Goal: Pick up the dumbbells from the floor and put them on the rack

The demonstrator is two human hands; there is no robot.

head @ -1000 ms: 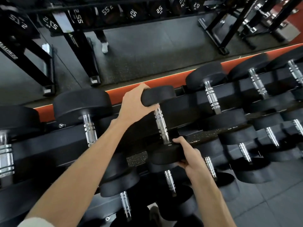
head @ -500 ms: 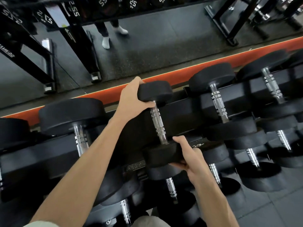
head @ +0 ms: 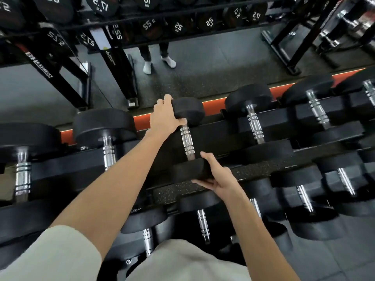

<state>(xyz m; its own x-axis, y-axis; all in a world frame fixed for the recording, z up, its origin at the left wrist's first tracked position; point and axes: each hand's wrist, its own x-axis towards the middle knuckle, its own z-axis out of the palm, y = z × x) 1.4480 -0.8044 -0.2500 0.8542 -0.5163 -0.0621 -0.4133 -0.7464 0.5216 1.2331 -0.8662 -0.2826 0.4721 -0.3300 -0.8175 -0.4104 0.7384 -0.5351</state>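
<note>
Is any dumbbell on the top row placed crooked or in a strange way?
Nothing stands out. The dumbbell held by the left hand and right hand lies roughly parallel to its neighbours on the rack. No damage shows.

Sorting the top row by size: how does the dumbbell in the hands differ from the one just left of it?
The held dumbbell has clearly smaller heads than the left neighbour. The left hand grips its far head and the right hand its near head; the neighbour lies untouched. The held one's handle shows along its whole length, while the rack hides the neighbour's near end. Both have black round heads, ringed chrome handles, and point the same way.
</note>
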